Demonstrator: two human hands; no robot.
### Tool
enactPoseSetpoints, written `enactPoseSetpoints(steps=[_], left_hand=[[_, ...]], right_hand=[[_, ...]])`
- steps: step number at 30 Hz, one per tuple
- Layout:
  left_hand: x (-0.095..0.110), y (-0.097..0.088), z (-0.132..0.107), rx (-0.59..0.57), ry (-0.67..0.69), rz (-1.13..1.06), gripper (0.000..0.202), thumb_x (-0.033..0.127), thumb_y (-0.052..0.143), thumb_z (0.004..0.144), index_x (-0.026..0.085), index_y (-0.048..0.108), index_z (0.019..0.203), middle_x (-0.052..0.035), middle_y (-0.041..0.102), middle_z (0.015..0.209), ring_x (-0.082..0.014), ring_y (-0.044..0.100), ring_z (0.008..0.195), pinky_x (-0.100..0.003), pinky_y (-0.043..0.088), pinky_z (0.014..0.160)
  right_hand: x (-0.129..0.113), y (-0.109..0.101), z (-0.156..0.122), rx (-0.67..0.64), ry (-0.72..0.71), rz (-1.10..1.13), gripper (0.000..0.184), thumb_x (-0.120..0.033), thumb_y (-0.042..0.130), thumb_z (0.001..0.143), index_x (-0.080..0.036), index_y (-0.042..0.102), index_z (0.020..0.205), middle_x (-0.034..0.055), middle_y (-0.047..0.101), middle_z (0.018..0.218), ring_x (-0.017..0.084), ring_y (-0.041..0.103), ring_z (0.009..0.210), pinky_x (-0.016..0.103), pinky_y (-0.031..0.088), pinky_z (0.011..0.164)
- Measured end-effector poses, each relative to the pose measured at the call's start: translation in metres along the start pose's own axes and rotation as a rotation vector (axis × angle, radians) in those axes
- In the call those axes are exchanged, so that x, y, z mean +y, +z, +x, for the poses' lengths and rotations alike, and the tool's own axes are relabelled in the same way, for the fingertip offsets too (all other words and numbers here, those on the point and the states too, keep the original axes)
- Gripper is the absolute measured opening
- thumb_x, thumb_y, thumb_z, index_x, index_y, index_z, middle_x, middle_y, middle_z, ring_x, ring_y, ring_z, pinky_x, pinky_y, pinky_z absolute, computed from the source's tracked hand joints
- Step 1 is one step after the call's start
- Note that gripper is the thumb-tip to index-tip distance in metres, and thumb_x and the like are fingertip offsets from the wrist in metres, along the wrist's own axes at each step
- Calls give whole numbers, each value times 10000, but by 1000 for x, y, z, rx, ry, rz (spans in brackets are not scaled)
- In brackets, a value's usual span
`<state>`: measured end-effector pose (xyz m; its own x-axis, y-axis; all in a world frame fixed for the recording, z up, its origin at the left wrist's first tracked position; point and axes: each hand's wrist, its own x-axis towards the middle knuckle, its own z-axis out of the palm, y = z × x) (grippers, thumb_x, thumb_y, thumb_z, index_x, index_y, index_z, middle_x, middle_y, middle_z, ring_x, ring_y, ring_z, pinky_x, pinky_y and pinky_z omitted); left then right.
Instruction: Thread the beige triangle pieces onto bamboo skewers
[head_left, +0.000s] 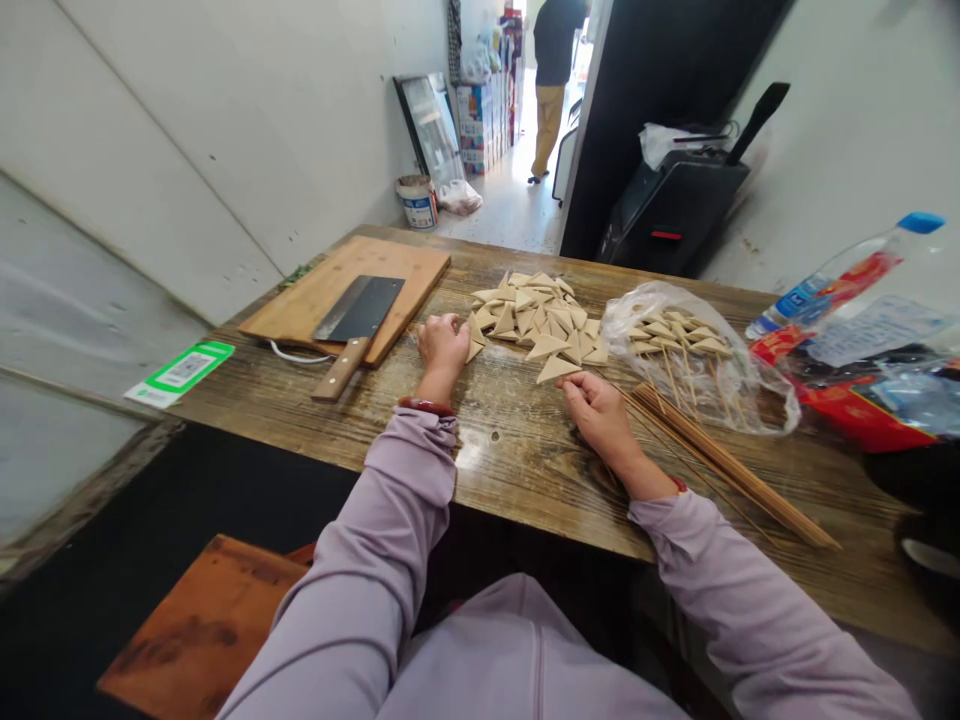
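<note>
My right hand (pixel 600 415) is closed in a pinch around a thin wooden skewer. At its fingertips, a beige triangular slice (pixel 557 369), which looks like dried tofu, sits at the skewer's tip. My left hand (pixel 443 345) has its fingers curled at the left edge of a pile of such slices (pixel 536 312). Against its fingertips is another triangular slice (pixel 475 338); the grip is partly hidden. Beside my right forearm lies a bundle of wooden skewers (pixel 720 460). Skewered triangles (pixel 679 330) rest on a clear plastic bag (pixel 776 400) to the right.
A cleaver (pixel 358 315) lies on a wooden cutting board (pixel 300 300) at the left, its handle overhanging the edge. A plastic bottle (pixel 840 280) and red packaging (pixel 862 410) occupy the table's right end. Beyond the table, a person (pixel 553 90) stands in the passage.
</note>
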<state>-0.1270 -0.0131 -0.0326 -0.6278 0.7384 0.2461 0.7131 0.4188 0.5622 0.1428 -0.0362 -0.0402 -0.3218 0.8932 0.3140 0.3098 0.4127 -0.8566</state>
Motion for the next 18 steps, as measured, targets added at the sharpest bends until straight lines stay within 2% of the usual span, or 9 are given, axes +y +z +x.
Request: enactPoseSetpoints(steps=[2,5,11,13,15,18], left_hand=[[0,1,-1,-28,15,77,365,407,575,867,174,735,1099,-198,651,1178,-372,534,1151,-466,381,968],[3,6,-1,-53,69,123,327,430,597,845,193,743,1016,-191,641,1192,-377,508,1169,-480,371,977],[9,7,1,-18,82,16,105,259,615,805,191,672,861,-152,659,1107,-316,545,1121,-433,386,987],[14,5,0,-14,121,-149,23,207,610,798,188,619,809,-121,675,1005,-268,588,1041,-390,407,965],[22,3,-4,-49,113,-412,66,190,625,787,194,560,781,-66,669,872,-208,625,894,-337,449,881],[34,-1,-14,-211,-27,-888,151,229,644,799,204,498,830,5,642,745,-135,629,670,-273,493,704]], right_hand=[[0,0,0,0,-13,9,247,-402,516,871,-212,669,835,12,670,686,163,566,607,277,432,613],[1,1,1,-12,-13,23,257,-405,518,867,-202,675,854,13,677,685,153,546,572,274,419,588],[4,3,1,-13,-4,52,249,-399,522,880,-201,672,860,25,697,729,154,564,591,282,434,608],[5,3,1,-12,9,57,248,-397,521,887,-201,672,869,15,678,698,155,557,581,283,435,608],[6,2,1,-7,9,67,242,-392,523,891,-202,671,875,16,681,710,160,572,607,288,449,633],[4,1,0,-10,10,82,242,-397,531,886,-201,672,876,25,693,752,161,585,634,285,452,629]])
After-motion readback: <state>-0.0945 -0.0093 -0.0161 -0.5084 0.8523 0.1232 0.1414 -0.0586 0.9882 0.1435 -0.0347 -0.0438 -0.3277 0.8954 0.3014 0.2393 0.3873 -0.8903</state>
